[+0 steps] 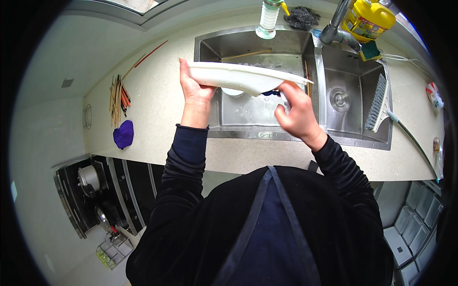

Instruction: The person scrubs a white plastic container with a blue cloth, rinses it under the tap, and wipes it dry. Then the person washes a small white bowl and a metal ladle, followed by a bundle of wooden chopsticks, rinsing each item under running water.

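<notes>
Over the larger basin of a steel sink (264, 135), my left hand (195, 85) grips the left end of a tilted white plastic container or tray (229, 74). My right hand (298, 111) is at its right underside, fingers curled, with the index finger near the lower edge. A small dark blue thing shows between the container and my right fingers; I cannot tell what it is or whether my fingers grip it. A round white item (232, 92) lies partly hidden below the container. Water drops and wooden chopsticks (248, 54) are in the basin.
Loose chopsticks (116, 100) and a purple cloth (123, 134) lie on the counter at left. A long-handled brush (380, 103) rests in the smaller basin. Behind stand a faucet (334, 32), a yellow jug (370, 19), a sponge (370, 50) and a dark scouring pad (302, 18).
</notes>
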`<state>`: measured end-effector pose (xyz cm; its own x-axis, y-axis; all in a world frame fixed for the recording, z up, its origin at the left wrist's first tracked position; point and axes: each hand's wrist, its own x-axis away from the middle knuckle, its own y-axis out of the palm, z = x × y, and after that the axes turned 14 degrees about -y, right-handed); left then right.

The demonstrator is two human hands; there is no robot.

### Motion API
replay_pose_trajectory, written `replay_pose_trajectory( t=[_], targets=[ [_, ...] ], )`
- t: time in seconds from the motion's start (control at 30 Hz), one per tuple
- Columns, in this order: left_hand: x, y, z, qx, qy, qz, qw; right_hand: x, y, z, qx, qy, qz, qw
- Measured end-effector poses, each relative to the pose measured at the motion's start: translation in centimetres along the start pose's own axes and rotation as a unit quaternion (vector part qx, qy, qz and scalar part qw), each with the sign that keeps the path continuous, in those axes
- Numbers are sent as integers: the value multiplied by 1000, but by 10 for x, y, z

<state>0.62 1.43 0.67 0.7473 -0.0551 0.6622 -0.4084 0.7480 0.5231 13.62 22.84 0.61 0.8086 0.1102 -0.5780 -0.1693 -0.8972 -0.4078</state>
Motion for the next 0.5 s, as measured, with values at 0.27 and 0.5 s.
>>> replay_pose_trajectory(
  t=[0.27,0.5],
  targets=[
    [0,2,5,5,43,24,999,-1,-2,1,-183,122,-40,975],
    [3,2,4,-12,137,-81,987,-4,-4,-7,-636,424,119,633]
  ],
)
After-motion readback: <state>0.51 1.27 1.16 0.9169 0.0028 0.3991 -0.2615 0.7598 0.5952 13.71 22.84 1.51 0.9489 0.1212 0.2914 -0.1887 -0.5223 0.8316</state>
